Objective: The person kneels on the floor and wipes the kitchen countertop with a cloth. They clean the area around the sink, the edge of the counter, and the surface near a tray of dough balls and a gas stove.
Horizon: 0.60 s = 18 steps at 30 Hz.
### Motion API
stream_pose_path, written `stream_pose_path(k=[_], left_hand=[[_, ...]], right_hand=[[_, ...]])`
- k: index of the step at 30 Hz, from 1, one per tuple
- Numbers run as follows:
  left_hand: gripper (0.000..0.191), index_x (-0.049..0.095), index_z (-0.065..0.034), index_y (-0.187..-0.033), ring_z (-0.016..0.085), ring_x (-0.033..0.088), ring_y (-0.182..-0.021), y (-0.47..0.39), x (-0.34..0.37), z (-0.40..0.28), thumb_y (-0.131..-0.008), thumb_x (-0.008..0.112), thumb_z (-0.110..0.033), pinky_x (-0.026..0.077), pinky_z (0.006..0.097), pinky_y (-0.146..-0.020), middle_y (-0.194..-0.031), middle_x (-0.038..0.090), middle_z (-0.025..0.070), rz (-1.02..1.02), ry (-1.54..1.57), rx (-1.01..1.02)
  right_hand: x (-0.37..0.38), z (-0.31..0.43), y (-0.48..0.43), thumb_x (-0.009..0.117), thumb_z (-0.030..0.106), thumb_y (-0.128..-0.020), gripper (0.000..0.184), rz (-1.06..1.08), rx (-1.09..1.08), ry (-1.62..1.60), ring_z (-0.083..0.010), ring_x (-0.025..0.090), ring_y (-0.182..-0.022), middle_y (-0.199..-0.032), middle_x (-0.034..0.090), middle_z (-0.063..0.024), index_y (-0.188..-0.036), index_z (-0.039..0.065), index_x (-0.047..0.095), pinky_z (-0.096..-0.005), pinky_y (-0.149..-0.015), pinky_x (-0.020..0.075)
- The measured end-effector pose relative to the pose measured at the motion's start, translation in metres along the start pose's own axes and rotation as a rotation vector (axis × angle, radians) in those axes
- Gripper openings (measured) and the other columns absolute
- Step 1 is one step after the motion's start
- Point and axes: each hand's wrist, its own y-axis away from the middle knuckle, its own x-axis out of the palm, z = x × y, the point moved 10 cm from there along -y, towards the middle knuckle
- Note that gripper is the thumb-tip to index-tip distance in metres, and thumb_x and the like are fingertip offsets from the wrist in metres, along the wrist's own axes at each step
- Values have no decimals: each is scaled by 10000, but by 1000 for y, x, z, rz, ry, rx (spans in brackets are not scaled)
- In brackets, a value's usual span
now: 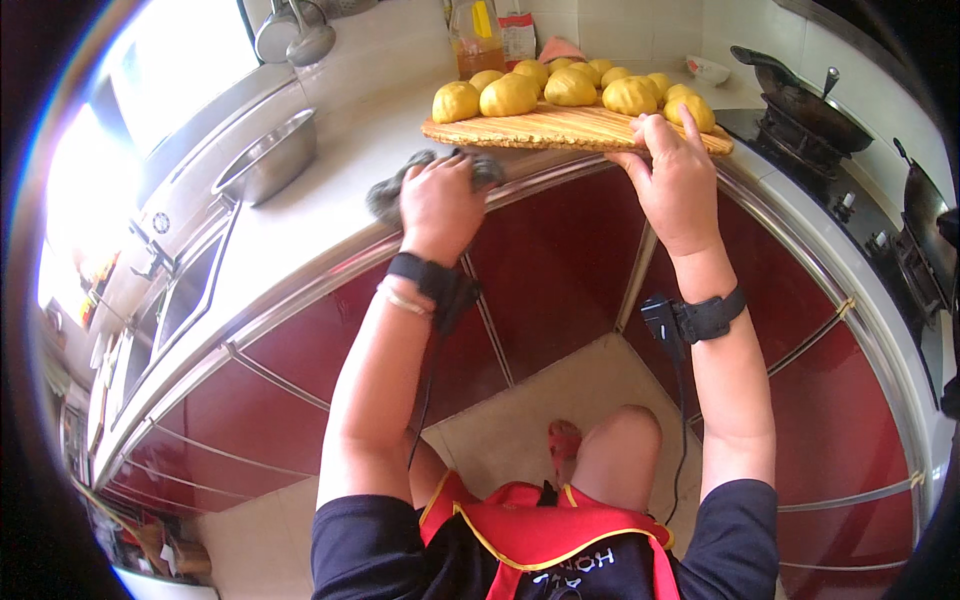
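Note:
My left hand (pixel 442 206) presses a grey cloth (pixel 386 193) onto the countertop near its front edge, just left of and in front of a wooden board (pixel 525 132). With my right hand (pixel 675 187) I grip the front right edge of that board, thumb under the rim and fingers on top. Several rounded yellow dough pieces (pixel 508 96) sit on the board in loose rows. One dough ball (pixel 688 112) lies right by my right fingertips. Whether the whole board is off the counter, I cannot tell.
A steel basin (pixel 270 157) stands left on the counter, near the sink (pixel 184 292). Behind the board are an oil jug (pixel 476 45), a red-and-white packet (pixel 517 34) and a small bowl (pixel 706 70). A wok (pixel 817 112) rests on the gas stove (pixel 847 187) at right.

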Motion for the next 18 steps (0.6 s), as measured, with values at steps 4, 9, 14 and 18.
stream_pose_path(k=[4, 9, 14, 18], left_hand=[[364, 697, -43, -1056, 305, 680, -985, -18, 35, -17, -859, 698, -349, 497, 418, -892, -994, 721, 156, 205, -77, 37], [344, 698, -41, -1048, 346, 673, -992, -23, 22, -21, -872, 700, -336, 506, 449, -896, -1001, 715, 182, 84, 112, 139], [386, 700, -44, -1096, 347, 674, -992, -27, 29, -21, -863, 713, -352, 517, 450, -886, -1009, 713, 187, 59, 90, 80], [432, 667, -69, -1211, 303, 655, -1084, -34, 38, -48, -891, 672, -359, 501, 423, -936, -1135, 696, 162, -31, -145, 109]], right_hand=[[-1, 1, 1, 781, 164, -813, 331, -16, -27, -23, -310, 627, -695, -681, 591, -120, -936, 47, 498, -497, -1107, 415], [3, -4, -1, 801, 146, -791, 323, 39, 28, -24, -313, 639, -747, -772, 637, -90, -956, 55, 538, -509, -1092, 428], [-1, -1, -1, 807, 152, -790, 338, 21, 29, -49, -313, 636, -741, -764, 629, -78, -937, 62, 518, -515, -1081, 439], [4, -1, 1, 802, 173, -769, 348, 67, 37, -18, -295, 664, -803, -777, 636, -101, -951, 42, 536, -498, -1105, 419]])
